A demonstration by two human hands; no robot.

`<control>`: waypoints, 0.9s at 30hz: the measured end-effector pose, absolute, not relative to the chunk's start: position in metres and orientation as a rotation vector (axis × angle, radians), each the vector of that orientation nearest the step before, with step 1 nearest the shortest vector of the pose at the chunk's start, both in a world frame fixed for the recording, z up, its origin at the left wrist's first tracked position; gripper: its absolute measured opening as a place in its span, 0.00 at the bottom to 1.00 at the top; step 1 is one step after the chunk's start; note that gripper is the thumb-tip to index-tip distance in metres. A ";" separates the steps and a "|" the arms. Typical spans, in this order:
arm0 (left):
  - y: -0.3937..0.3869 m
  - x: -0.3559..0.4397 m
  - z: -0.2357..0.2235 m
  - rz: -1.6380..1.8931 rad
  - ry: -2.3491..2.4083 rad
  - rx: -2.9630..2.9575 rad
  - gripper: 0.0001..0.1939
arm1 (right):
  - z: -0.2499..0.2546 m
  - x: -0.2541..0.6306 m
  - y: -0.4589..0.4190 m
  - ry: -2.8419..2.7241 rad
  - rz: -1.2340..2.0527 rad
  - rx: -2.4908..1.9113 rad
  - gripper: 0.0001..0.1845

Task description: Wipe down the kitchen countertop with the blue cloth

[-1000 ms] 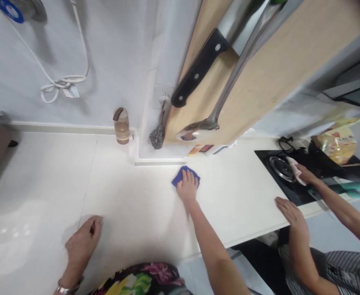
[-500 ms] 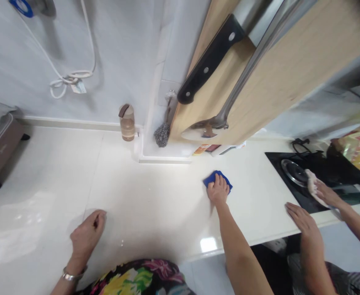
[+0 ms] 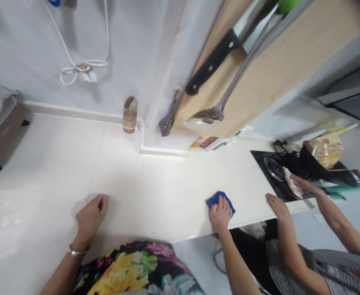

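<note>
My right hand (image 3: 221, 214) presses a folded blue cloth (image 3: 212, 200) flat on the white countertop (image 3: 155, 188), close to its front edge. The fingers lie bent over the cloth and cover part of it. To the left, my left hand (image 3: 91, 217) rests on the counter in a loose fist, a bracelet at its wrist. Nothing shows in its curled fingers.
A co-worker's hand (image 3: 306, 184) holds a pale cloth (image 3: 291, 185) by the black cooktop (image 3: 261, 164); their other hand (image 3: 278, 206) rests at the counter edge. A brown-tinted bottle (image 3: 130, 116) stands by the wall. A knife (image 3: 213, 61) and ladle (image 3: 210, 114) hang before a wooden board (image 3: 275, 78).
My right hand has drawn the blue cloth across the counter towards the front edge. My left hand stays in its fist at about the same place. The view has shifted to the right.
</note>
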State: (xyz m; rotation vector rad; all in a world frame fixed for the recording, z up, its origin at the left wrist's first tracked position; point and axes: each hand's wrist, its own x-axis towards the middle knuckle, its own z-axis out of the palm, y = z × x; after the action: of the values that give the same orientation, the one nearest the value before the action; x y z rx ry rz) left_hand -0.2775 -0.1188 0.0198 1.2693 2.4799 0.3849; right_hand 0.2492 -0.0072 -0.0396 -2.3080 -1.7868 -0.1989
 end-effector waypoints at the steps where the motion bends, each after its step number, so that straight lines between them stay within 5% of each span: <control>1: -0.119 -0.277 0.019 0.408 2.478 1.287 0.18 | -0.040 0.246 -0.017 -1.807 -0.210 -2.301 0.34; 15: -0.125 -0.276 0.018 0.543 2.439 1.393 0.18 | -0.033 0.162 -0.128 -2.374 -0.239 -1.815 0.34; 27: -0.127 -0.277 0.009 0.611 2.443 1.459 0.17 | 0.005 0.031 -0.101 -2.788 0.199 -1.121 0.40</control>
State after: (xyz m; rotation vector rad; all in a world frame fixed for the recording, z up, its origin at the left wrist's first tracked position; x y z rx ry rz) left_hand -0.2773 -0.1266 0.0092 1.4588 2.4430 0.6115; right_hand 0.0309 -0.1015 0.0054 -1.1210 -2.7878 0.1987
